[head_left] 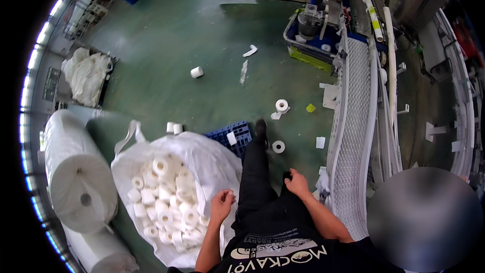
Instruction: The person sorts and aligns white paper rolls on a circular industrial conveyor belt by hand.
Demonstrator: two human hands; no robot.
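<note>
My left hand [222, 204] is held beside the open mouth of a large white woven sack [217, 159], its fingers curled in. Whatever it may hold cannot be made out. White toilet paper rolls [164, 192] are heaped in the sack, to the left of that hand. In front of my right thigh, my right hand [299, 184] is closed around a small black thing [287, 176] whose kind is unclear. Ahead on the green floor lie two loose rolls, a nearer one [278, 146] and a farther one [282, 105].
A blue plastic pallet [237, 134] lies under the sack's far edge. Along my right runs a conveyor [351, 121], with a blue-and-green bin [310, 53] at its far end. Huge wrapped paper reels [81, 192] stand at left. Paper scraps [244, 72] litter the floor.
</note>
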